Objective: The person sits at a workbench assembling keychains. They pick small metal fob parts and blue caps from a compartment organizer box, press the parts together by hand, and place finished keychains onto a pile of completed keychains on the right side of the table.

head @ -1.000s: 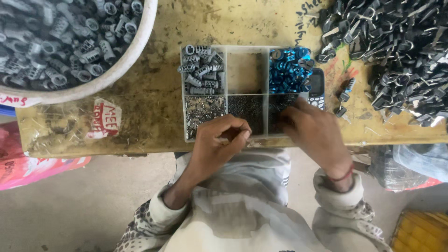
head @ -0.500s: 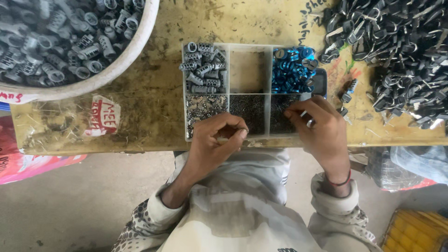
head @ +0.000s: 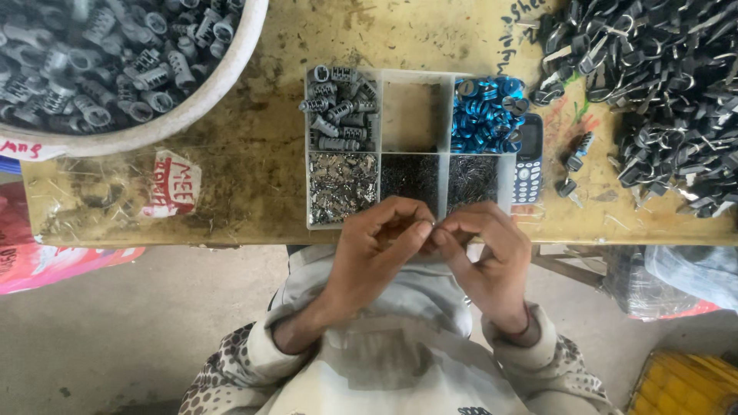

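Both hands, left hand [head: 377, 257] and right hand [head: 488, 257], have drawn together, fingers pinching something tiny.

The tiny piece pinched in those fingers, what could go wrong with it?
1. The left hand and right hand meet past the table edge, so a slip from the grip could drop the tiny piece to the floor.
2. The parts tray has open compartments right by the hands; a bump might mix the parts.

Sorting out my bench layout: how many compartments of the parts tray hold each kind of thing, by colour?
Parts tray, by compartment:
Grey cylinders: 1
Blue rings: 1
Silvery bits: 1
Fine dark pieces: 2
Empty compartment: 1
Total: 6
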Motion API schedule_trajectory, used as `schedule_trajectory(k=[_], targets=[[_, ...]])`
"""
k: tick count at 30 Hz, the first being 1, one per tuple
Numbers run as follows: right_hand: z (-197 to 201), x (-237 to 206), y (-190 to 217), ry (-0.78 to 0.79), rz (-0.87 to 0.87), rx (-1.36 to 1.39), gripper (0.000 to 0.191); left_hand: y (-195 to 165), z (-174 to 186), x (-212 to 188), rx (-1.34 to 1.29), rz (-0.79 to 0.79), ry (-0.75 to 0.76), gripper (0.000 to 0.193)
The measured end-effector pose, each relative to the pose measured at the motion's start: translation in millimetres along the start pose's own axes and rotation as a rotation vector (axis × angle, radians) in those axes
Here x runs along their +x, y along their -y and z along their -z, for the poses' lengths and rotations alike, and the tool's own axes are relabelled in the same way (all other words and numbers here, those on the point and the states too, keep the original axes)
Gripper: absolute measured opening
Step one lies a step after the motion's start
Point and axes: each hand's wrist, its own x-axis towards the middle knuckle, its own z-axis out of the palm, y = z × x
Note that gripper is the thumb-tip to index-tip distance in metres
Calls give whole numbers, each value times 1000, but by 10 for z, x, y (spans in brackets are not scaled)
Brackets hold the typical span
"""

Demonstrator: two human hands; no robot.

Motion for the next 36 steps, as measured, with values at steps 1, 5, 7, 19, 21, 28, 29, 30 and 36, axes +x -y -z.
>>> schedule_trajectory(k=[1, 5, 7, 19, 21, 28, 29, 30, 36], targets=[[26, 0, -8, 12, 5, -3, 18, -27, 14, -9, 32, -13, 16, 12], [10, -16, -54, 8, 27, 72, 16, -69, -2, -27, 127, -38, -2, 10], [-60, -30, -99, -81, 156, -41, 20, -60, 3, -27, 98, -75, 22, 9], [36, 90, -257, 114, 408, 165, 25, -47, 141, -87, 58, -41, 103, 6], [63, 145, -208, 208, 228, 347, 25, -47, 163, -82, 13, 0, 126, 7], [-237, 713, 102, 176, 124, -73, 18, -13, 262, -138, -273, 81, 179, 9], [-378, 808, 144, 129, 197, -257, 18, -14, 269, -159, -306, 91, 179, 9], [-523, 889, 179, 104, 215, -289, 19, -14, 276, -178, -281, 70, 190, 7], [-1039, 1231, 206, 90, 240, -421, 30, -53, 351, -252, -195, 34, 185, 4]])
